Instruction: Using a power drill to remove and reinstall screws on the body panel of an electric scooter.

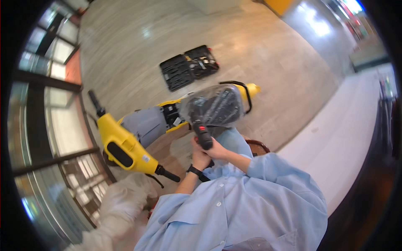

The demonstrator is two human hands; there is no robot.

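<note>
Centrally, both hands wrap one black tool handle (204, 137): the left hand (199, 155), with a dark wristband (194, 170), grasps it from below, and the right hand (219, 151) closes on it from the right. Above the grip, the tool's body sits inside a clear plastic bag (213, 105), so it looks not yet unwrapped, though glare hides the detail. Behind it a yellow scooter (134, 140) lies on its side, left of centre. An open black tool case (189, 66) rests on the floor (259, 54) at upper centre, its contents apparently mostly in place.
</note>
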